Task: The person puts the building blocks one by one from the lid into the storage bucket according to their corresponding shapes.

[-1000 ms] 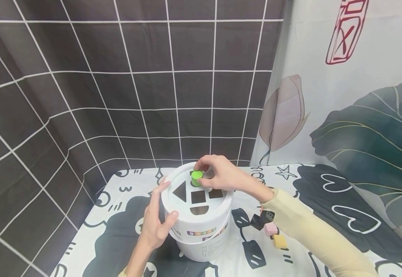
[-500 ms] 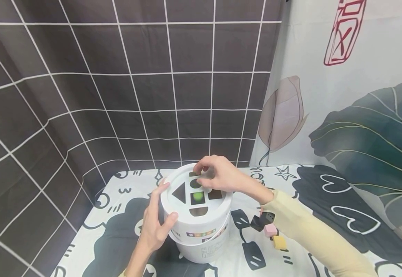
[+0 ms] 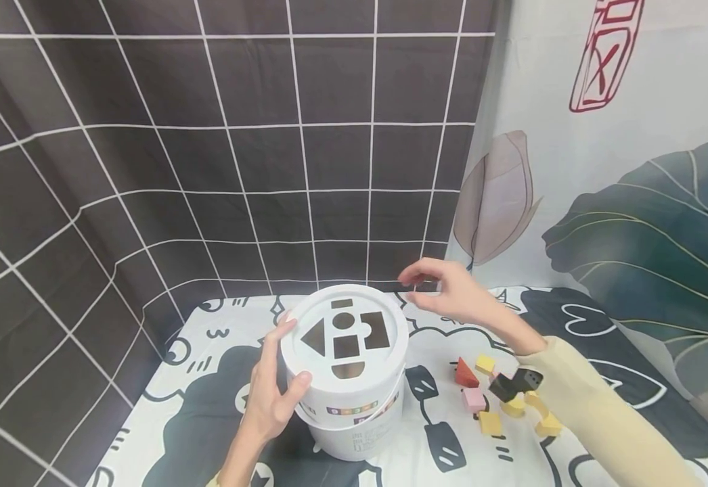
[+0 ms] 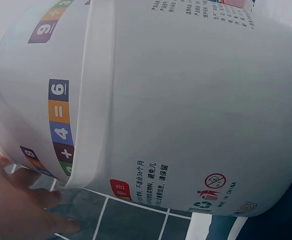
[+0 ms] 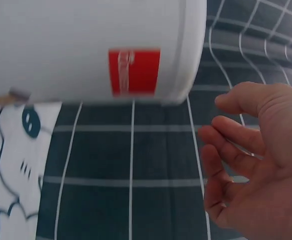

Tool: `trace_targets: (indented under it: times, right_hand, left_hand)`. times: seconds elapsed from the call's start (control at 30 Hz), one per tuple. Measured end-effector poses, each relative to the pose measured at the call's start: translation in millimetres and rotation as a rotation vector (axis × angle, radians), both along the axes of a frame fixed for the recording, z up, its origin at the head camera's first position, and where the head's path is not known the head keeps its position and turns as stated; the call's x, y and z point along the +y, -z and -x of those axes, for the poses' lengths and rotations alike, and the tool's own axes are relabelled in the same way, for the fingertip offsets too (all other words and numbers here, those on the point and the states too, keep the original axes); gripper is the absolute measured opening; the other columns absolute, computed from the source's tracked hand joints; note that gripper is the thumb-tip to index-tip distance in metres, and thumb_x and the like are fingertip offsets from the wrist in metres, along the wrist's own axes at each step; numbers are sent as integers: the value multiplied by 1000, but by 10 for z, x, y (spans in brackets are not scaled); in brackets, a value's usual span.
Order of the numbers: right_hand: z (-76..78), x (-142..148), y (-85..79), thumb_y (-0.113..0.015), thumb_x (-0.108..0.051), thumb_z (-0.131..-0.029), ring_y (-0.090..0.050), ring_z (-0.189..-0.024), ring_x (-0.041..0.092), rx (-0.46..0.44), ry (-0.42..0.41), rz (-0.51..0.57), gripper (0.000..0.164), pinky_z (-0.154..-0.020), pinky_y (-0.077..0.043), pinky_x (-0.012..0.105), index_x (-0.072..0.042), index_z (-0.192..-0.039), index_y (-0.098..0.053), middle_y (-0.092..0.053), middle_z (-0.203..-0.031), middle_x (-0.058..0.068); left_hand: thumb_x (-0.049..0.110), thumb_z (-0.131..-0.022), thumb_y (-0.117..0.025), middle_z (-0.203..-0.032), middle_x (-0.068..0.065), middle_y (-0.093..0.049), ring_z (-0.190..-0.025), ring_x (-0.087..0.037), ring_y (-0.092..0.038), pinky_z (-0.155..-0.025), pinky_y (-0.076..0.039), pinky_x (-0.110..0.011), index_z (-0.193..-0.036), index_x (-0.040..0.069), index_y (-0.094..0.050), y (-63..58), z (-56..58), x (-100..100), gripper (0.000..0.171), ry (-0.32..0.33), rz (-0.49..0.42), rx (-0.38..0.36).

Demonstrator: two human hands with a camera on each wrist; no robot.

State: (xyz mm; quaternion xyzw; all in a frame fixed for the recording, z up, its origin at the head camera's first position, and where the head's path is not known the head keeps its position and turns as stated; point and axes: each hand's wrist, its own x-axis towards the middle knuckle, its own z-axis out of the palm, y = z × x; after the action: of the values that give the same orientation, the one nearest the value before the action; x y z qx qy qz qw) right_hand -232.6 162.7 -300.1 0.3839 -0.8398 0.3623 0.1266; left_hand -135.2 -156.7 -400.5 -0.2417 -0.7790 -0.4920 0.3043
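Note:
A white bucket (image 3: 360,439) of shape-sorter kind stands upright, its white lid (image 3: 314,368) pierced by triangle, square, circle and other cut-outs. My left hand (image 3: 271,392) rests against the lid's left side, fingers spread along the rim and thumb at the near edge. In the left wrist view its fingers (image 4: 45,195) lie beside the bucket's printed wall. To the right of the lid, my right hand (image 3: 451,294) is in the air, apart from the bucket. The right wrist view shows loosely curved fingers with nothing between them. No green block is visible now.
Right of the bucket lie a red triangular block (image 3: 466,373), a pink block (image 3: 474,400) and several yellow blocks (image 3: 491,423). The right sleeve and a black wrist device (image 3: 515,383) partly cover this group. A dark grid curtain (image 3: 269,169) hangs behind.
The green cylinder my right hand held over the round hole dropped through it and is out of sight. My right hand then moved right, uncovering more blocks. The left hand stayed put.

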Motion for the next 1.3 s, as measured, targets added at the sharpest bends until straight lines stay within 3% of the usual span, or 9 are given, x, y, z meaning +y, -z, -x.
trace_targets:
  times: [0.3, 0.53, 0.77, 1.03, 1.3]
  right_hand:
    - [-78, 621, 166, -75, -3, -83, -63, -93, 18, -31, 117, -90, 28, -77, -47, 40, -8, -111, -70, -70, -105, -2]
    - [-208, 952, 373, -78, -3, -81, -63, -92, 17, -35, 176, -117, 32, -75, -50, 37, -9, -110, -70, -70, -105, -2]
    - [-343, 1109, 500, -80, -6, -80, -60, -92, 12, -103, 248, -131, 35, -74, -48, 33, -10, -113, -69, -69, -104, -5]
    - [-463, 1345, 645, -84, -9, -79, -60, -90, 6, -131, 262, -119, 39, -76, -49, 26, -10, -115, -69, -68, -104, -5]
    - [-601, 1560, 791, -86, -14, -77, -59, -90, 6, -173, 298, -144, 43, -75, -50, 26, -14, -116, -68, -68, -106, -8]
  left_hand:
    - [22, -77, -60, -156, -15, -38, -140, -39, -38, -112, -24, -26, -147, 11, -44, -10, 0, -7, 72, -3, 3, 0]
    - [22, -78, -60, -157, -15, -38, -140, -40, -39, -110, -28, -46, -147, 11, -44, -18, 10, -9, 72, -6, 11, -8]
    - [22, -78, -60, -156, -14, -38, -141, -38, -38, -112, -23, -27, -147, 11, -44, -5, 1, -2, 72, -9, 7, -8]
    - [22, -77, -59, -156, -14, -39, -139, -39, -40, -111, -26, -35, -147, 11, -44, -8, 7, 3, 72, -11, 13, -7]
    - [22, -78, -60, -156, -15, -39, -140, -39, -39, -112, -24, -25, -147, 10, -45, -4, -2, -2, 71, -8, 6, -1]
